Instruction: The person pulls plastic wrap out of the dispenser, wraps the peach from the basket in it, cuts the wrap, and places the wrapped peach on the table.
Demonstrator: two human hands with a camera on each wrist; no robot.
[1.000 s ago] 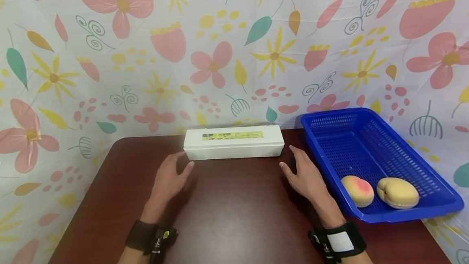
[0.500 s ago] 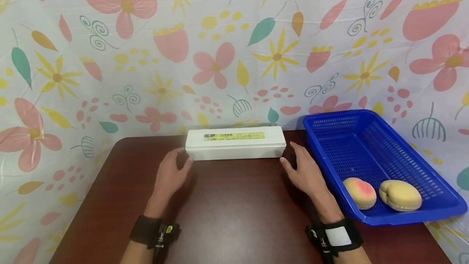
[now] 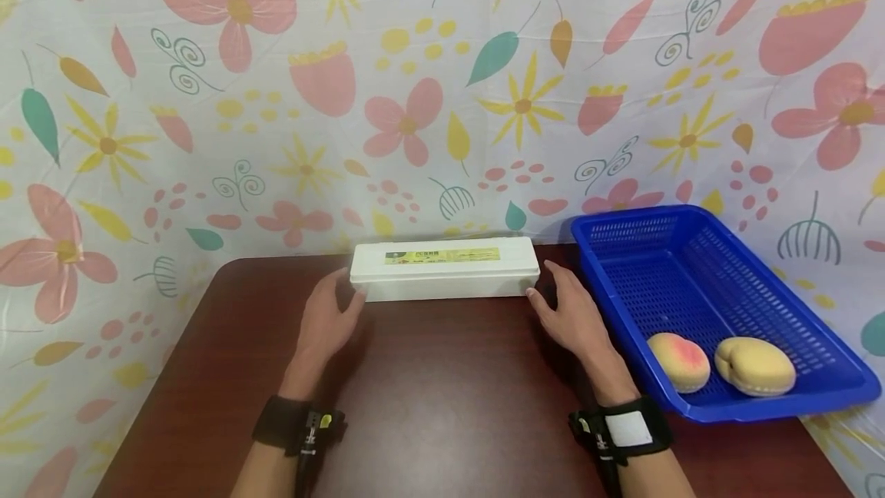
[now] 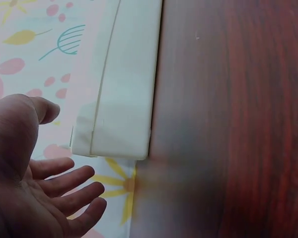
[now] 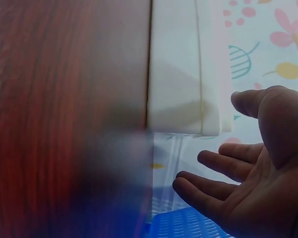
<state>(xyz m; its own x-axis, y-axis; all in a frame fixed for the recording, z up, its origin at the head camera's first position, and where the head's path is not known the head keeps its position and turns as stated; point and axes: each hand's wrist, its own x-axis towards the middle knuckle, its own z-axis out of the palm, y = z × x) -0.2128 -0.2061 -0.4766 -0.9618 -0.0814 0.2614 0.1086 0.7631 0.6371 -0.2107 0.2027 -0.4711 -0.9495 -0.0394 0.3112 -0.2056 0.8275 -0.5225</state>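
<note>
A long white box [image 3: 445, 283] with a yellow printed label on its lid lies at the back of the table, in front of the wall cloth. My left hand [image 3: 325, 321] is at its left end, thumb tip right by the front corner, fingers spread and loosely bent. At the opposite end, my right hand [image 3: 572, 317] mirrors it, with the thumb near the front right corner. In the left wrist view the box end [image 4: 121, 134] sits just past the fingertips. The right wrist view has the other end [image 5: 181, 109] beside the thumb and relaxed fingers.
To the right stands a blue perforated basket [image 3: 600, 290] holding a pink-blushed peach [image 3: 681, 363] and a yellow fruit [image 3: 755, 366]. The dark brown table [image 3: 442, 406] reaches back to a floral cloth [image 3: 442, 98]. Each wrist wears a black strap.
Both hands have moved slightly forward and inward, closer to the ends of the box. The box, basket and fruit stay in place; the view has shifted a little.
</note>
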